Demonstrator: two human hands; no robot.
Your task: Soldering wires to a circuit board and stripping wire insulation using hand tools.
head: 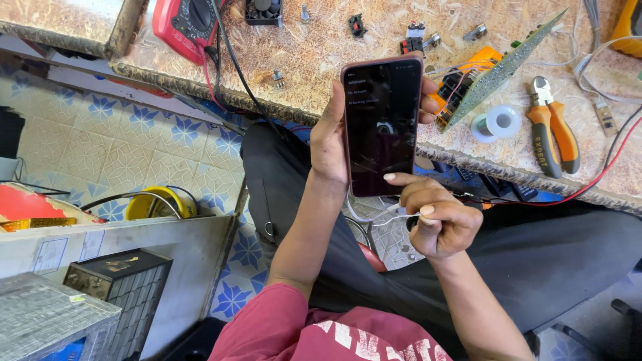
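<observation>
The left hand (329, 140) grips the smartphone (381, 127) upright, fingers closed around its edges, above the lap just before the tabletop (321, 60). The right hand (438, 217) pinches a white cable (374, 217) at the phone's lower end.

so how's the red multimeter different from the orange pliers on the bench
The red multimeter is a boxy case with a round dial and leads, partly cut off by the frame's top edge. The orange pliers are slim, two-handled with metal jaws, and fully in view. Both lie on the worn workbench, untouched by either hand.
</observation>
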